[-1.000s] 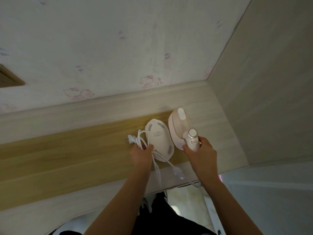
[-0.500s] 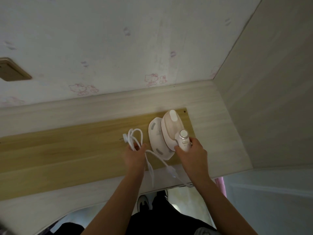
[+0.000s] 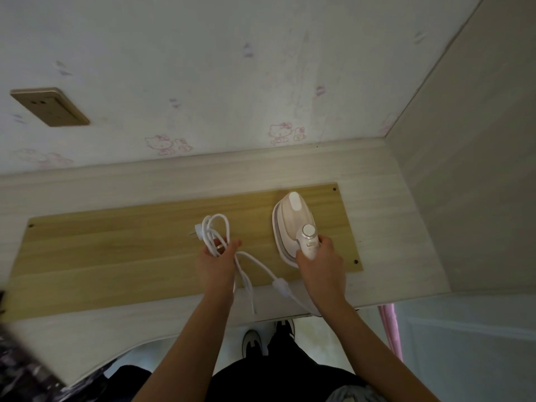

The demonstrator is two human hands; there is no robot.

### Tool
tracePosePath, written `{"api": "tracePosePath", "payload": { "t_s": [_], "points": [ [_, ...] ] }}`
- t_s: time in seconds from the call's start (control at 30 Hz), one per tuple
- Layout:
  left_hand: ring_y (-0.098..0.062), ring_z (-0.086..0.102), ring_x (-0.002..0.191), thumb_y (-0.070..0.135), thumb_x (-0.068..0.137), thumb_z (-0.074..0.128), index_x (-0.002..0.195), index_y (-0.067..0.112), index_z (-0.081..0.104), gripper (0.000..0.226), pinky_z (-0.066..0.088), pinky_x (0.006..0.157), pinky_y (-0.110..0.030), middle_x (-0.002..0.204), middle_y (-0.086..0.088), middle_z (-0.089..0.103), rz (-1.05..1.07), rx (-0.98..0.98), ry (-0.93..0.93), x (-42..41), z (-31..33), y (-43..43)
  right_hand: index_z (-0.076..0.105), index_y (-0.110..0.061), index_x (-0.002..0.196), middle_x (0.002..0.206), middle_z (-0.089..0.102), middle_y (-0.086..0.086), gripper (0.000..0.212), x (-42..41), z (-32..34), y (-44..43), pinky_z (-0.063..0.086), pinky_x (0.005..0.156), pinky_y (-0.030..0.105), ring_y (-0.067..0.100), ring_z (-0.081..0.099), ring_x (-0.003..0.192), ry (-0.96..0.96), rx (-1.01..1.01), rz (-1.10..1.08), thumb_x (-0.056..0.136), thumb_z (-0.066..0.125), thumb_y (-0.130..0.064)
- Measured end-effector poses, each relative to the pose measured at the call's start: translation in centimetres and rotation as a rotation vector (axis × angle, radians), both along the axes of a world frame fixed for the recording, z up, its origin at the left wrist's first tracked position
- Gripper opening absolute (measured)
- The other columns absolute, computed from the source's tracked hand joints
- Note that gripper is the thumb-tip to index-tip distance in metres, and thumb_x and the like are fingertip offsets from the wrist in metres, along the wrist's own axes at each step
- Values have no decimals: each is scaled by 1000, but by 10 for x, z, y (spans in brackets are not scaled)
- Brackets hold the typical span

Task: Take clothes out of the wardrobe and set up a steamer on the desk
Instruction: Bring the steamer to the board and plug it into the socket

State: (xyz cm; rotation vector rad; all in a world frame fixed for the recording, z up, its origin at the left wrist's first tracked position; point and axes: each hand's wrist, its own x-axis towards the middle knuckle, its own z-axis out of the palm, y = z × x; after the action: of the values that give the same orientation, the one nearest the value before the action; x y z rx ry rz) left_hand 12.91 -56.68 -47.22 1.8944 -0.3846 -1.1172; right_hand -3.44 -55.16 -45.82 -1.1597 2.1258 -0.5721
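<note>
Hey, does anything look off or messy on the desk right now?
Nothing spilled or damaged. Only the cord is untidy: bunched in the left hand, with loose loops trailing to the desk's front edge. The right hand grips the steamer.

The person wears black trousers, black-and-white shoes, and leaves the forearms bare.

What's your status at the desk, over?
Left hand grips coiled cord, plug loose. Right hand grips steamer handle, on desk. Wall socket far left, unused.

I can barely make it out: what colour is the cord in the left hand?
White; the power cord shows best in the head view.
</note>
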Motion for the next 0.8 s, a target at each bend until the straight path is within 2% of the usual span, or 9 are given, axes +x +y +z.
{"api": "tracePosePath", "payload": {
  "t_s": [0.13, 0.37, 0.43, 0.5, 0.53, 0.6, 0.67, 0.7, 0.8],
  "points": [
    [-16, 60, 60, 12, 78, 74, 90, 2, 68, 16, 46, 52, -25, 71, -7, 63, -3, -28, 15, 3, 7, 2, 49, -13, 126, 103, 66, 5, 46, 2, -4, 2, 47, 64, 30, 22, 63, 86, 2, 9, -12, 85, 64, -27],
    [-17, 65, 63, 11, 79, 73, 84, 4, 71, 9, 49, 58, -29, 74, -10, 68, -30, -54, 12, 8, 12, 3, 42, -10, 125, 109, 65, 10, 48, 3, -6, 0, 50, 67, 33, 26, 64, 92, 47, 36, 53, 88, 62, -32],
    [-19, 70, 69, 12, 80, 73, 84, 4, 72, 9, 51, 59, -27, 77, -10, 72, -42, -61, 26, 11, 13, 3, 35, -8, 130, 118, 59, 13, 55, 2, -4, 0, 51, 74, 35, 29, 60, 100, 78, 89, 146, 88, 60, -34],
    [-19, 72, 73, 14, 80, 73, 86, 3, 71, 12, 52, 63, -27, 78, -10, 74, -39, -76, 47, 13, 15, 4, 25, -5, 139, 129, 47, 15, 69, -1, 2, 0, 47, 84, 39, 31, 51, 112, 192, 147, 248, 88, 59, -35],
    [-20, 72, 75, 14, 81, 73, 86, 2, 71, 13, 52, 66, -29, 78, -9, 74, -44, -87, 55, 14, 16, 5, 21, -4, 142, 133, 42, 16, 73, -2, 6, -1, 44, 90, 40, 32, 45, 118, 272, 129, 266, 88, 59, -35],
    [-21, 71, 81, 17, 83, 71, 85, 4, 72, 13, 54, 73, -32, 80, -8, 74, -67, -103, 55, 14, 20, 7, 24, -3, 143, 139, 37, 17, 71, -2, 18, -5, 40, 100, 41, 33, 37, 126, 377, -53, 300, 87, 60, -28],
    [-22, 71, 85, 19, 85, 70, 83, 6, 73, 14, 55, 79, -35, 82, -7, 75, -90, -108, 55, 14, 23, 10, 34, -4, 140, 135, 43, 15, 59, 3, 27, -11, 41, 102, 39, 30, 37, 126, 336, -262, 414, 88, 58, -18],
    [-23, 71, 86, 20, 85, 69, 82, 7, 73, 14, 54, 82, -37, 82, -6, 75, -92, -109, 63, 13, 25, 11, 38, -6, 138, 132, 46, 13, 51, 9, 30, -14, 42, 100, 37, 27, 41, 123, 268, -297, 493, 91, 55, -15],
    [-26, 71, 87, 21, 86, 68, 85, 4, 70, 17, 55, 83, -41, 81, -10, 74, -65, -126, 156, 16, 33, 14, 40, -12, 139, 130, 50, 9, 43, 30, 32, -23, 44, 94, 33, 22, 49, 116, 41, -157, 711, 96, 46, -12]
  ]
}}
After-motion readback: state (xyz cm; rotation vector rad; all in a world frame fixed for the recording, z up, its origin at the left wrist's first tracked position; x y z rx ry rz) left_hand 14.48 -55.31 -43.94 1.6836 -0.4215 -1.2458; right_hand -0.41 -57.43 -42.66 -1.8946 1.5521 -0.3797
